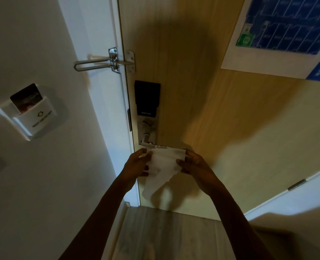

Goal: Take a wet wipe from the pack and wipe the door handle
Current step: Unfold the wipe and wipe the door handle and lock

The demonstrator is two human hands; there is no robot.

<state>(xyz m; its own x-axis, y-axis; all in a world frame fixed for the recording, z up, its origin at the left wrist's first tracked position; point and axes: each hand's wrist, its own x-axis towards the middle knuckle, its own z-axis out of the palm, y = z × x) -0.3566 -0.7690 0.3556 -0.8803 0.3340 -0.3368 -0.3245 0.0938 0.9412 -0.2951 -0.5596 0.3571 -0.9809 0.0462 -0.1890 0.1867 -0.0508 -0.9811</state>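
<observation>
Wipe (165,164) held by both hands | wooden door (183,91) (dim hallway) | handle (146,137) above

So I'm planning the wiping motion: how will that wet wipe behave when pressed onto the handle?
Probably floppy: the wet wipe sags below where the left hand and right hand pinch it. It looks thin and light, so it should wrap the door handle easily, though it may bunch.

A hotel room entrance: a key card (26,97) in a wall holder (34,119), a swing latch (99,63), an evacuation plan (279,27).
</observation>
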